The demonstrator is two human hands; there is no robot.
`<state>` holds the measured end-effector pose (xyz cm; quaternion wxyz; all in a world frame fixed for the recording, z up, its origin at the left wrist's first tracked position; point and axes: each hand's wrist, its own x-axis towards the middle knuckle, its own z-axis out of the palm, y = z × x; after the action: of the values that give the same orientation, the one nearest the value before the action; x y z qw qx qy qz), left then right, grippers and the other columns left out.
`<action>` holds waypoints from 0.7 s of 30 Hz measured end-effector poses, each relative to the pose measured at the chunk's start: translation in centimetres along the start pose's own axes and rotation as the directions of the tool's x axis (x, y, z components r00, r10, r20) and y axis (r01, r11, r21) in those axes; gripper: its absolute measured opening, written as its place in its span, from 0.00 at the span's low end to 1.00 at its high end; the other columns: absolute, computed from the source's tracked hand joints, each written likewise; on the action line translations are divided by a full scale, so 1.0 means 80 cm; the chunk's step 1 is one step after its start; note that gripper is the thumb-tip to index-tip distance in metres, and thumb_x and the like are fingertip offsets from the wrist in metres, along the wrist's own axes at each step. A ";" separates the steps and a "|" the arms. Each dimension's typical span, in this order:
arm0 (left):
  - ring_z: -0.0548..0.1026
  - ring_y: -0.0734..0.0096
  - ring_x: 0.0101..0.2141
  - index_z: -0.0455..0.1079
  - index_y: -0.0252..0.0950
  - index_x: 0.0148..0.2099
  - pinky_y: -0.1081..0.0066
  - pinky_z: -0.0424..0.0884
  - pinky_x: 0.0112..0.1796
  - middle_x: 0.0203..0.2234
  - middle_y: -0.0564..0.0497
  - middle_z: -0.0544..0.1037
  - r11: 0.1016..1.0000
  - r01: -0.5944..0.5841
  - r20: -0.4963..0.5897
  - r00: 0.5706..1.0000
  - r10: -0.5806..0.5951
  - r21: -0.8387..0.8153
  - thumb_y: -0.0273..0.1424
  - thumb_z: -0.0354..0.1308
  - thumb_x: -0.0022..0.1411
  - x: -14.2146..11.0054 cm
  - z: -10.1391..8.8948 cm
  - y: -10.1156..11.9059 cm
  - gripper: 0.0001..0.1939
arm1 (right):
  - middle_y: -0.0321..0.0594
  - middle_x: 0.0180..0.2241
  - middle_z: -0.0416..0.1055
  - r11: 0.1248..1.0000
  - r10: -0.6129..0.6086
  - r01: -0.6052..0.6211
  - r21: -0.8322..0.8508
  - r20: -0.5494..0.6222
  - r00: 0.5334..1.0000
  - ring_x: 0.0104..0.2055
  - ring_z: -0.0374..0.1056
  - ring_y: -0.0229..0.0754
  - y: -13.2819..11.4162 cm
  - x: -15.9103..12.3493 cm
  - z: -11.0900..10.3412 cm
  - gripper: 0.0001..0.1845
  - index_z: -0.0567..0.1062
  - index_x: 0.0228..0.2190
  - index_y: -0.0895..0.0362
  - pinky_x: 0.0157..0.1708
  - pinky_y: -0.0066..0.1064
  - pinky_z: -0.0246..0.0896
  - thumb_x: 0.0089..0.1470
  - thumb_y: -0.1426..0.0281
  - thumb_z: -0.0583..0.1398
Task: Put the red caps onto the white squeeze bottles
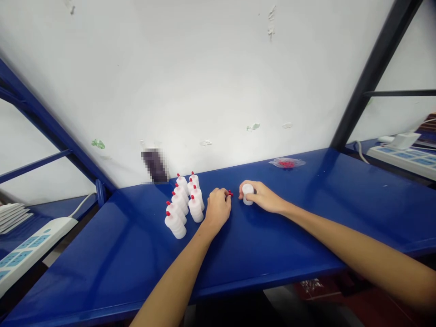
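Note:
A small white plastic bottle [248, 196] is upright in my right hand [267, 196], whose fingers and thumb wrap around its sides. No red tip shows on this bottle. To its left, my left hand [218, 206] is low over the table with curled fingers, its fingertips closed at a few small red caps [230, 193]. My fingers partly hide these caps. Beside my left hand stand several white bottles [175, 225] in two rows, each topped with a red tip.
The blue table [272, 240] meets a white wall. At its back right lies a clear plastic bag [287, 162] of red pieces. A blurred dark object [156, 165] stands by the wall. Metal frame posts rise on both sides, with power strips [25, 250] beyond.

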<state>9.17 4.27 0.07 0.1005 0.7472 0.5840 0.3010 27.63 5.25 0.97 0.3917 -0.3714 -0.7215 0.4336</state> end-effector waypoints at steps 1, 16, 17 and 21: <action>0.75 0.63 0.35 0.75 0.33 0.37 0.66 0.68 0.39 0.33 0.45 0.77 1.000 -0.011 -0.009 1.000 0.011 -0.018 0.26 0.55 0.63 -0.003 -0.001 0.001 0.07 | 0.34 0.27 0.71 0.997 0.004 -0.004 0.082 0.000 1.000 0.30 0.64 0.39 0.003 0.001 0.000 0.09 0.71 0.29 0.57 0.31 0.29 0.56 0.41 0.76 0.55; 0.63 0.81 0.14 0.64 0.37 0.40 0.81 0.58 0.16 0.15 0.61 0.67 0.700 -0.002 -0.173 0.970 -0.173 -0.714 0.43 0.54 0.66 -0.024 -0.022 0.034 0.13 | 0.35 0.19 0.66 0.804 0.131 -0.123 0.582 0.029 0.991 0.20 0.61 0.40 0.000 0.004 0.002 0.10 0.67 0.32 0.55 0.22 0.31 0.58 0.50 0.62 0.53; 0.62 0.81 0.13 0.64 0.37 0.40 0.81 0.57 0.15 0.15 0.61 0.66 0.684 0.001 -0.182 0.964 -0.195 -0.729 0.43 0.54 0.66 -0.023 -0.024 0.033 0.14 | 0.34 0.19 0.66 0.807 0.125 -0.112 0.579 0.018 0.992 0.19 0.61 0.40 0.001 0.005 0.002 0.10 0.67 0.33 0.55 0.21 0.30 0.57 0.50 0.63 0.53; 0.63 0.81 0.12 0.62 0.37 0.41 0.81 0.58 0.14 0.16 0.61 0.66 0.650 -0.027 -0.189 0.965 -0.181 -0.759 0.43 0.52 0.67 -0.021 -0.026 0.030 0.13 | 0.34 0.19 0.67 0.856 0.070 -0.059 0.514 -0.002 0.998 0.16 0.60 0.38 0.005 0.007 0.001 0.07 0.68 0.31 0.56 0.18 0.29 0.54 0.47 0.68 0.54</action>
<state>9.69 1.55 2.38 0.3411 0.5678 0.4449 0.6028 27.43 5.82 0.69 0.4691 -0.2819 -0.5630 0.6193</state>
